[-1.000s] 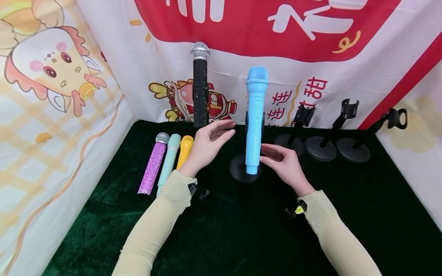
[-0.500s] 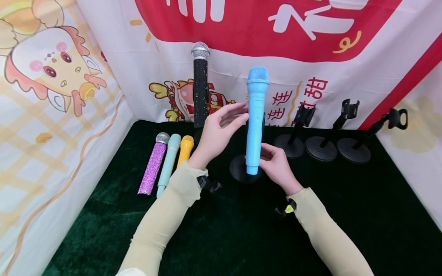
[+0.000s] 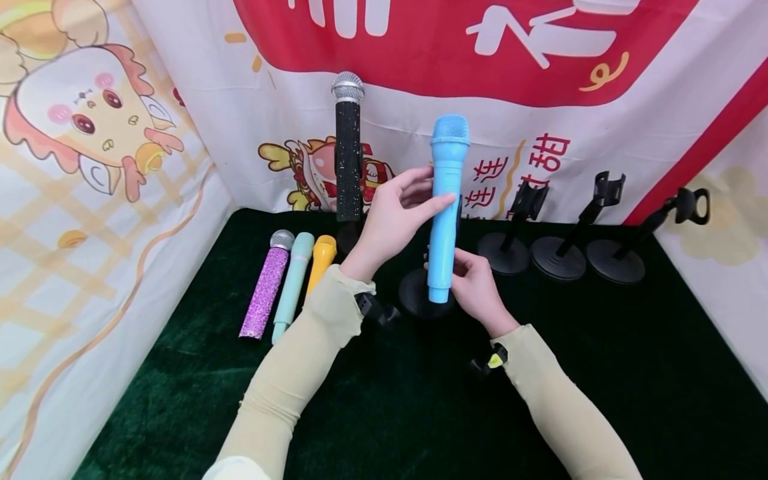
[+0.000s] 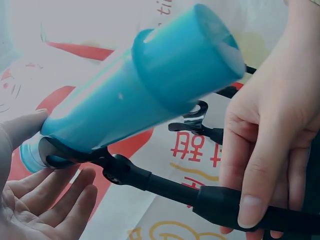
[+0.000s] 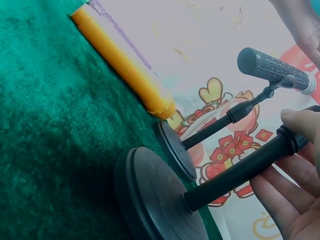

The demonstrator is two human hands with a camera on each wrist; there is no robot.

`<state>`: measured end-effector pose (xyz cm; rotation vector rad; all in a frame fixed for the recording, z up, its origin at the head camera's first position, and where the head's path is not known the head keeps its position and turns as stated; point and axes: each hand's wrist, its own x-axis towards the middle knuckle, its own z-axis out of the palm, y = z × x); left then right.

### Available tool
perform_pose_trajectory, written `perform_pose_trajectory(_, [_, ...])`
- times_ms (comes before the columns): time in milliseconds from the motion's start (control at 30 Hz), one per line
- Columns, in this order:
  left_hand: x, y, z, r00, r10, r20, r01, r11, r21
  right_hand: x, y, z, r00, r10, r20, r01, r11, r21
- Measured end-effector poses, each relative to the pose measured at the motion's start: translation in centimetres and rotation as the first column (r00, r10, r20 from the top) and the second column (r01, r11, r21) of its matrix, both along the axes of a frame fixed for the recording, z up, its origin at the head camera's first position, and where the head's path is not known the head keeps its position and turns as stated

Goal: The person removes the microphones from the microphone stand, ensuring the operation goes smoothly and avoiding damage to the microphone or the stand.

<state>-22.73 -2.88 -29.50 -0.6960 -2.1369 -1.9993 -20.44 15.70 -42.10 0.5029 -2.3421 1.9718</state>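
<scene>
A light blue microphone sits tilted in the clip of a black microphone stand, its mesh head up and away. My left hand holds the microphone at mid-body, thumb across its front and fingers behind it. From the left wrist view, the stand's clip wraps the microphone close by those fingers. Lower down, my right hand grips the stand's pole, its thumb on one side and fingers on the other in the left wrist view. The round base rests on the green cloth.
To the left, a black speckled microphone stands in another stand. Purple glitter, mint and yellow microphones lie side by side. Several stands, including the nearest one, line the back right before a printed cloth wall.
My left hand has moved right from beside the black microphone onto the blue one. My right hand has moved left and closed around the stand's pole.
</scene>
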Motion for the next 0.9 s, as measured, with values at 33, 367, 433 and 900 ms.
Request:
perform_pose_trajectory(33, [-0.1, 0.0, 0.0, 1.000, 0.001, -0.006, -0.001, 1.000, -0.001, 0.0, -0.1, 0.1, 1.000, -0.005, 0.002, 0.005, 1.000, 0.002])
perform_pose_trajectory(367, [-0.3, -0.2, 0.3, 0.999, -0.033, 0.026, 0.032, 0.999, 0.041, 1.3, -1.1, 2.9, 0.997, -0.034, -0.068, 0.036, 0.999, 0.035])
perform_pose_trajectory(433, [-0.3, -0.2, 0.2, 0.999, -0.034, 0.027, 0.033, 0.998, 0.047, 0.8, -1.1, 2.5, 0.999, -0.020, -0.047, 0.020, 1.000, -0.008])
perform_pose_trajectory(900, [0.0, 0.5, -0.3, 0.999, -0.021, 0.037, 0.017, 0.994, 0.109, -0.6, -0.9, 1.2, 0.996, 0.002, -0.090, -0.006, 0.999, -0.053])
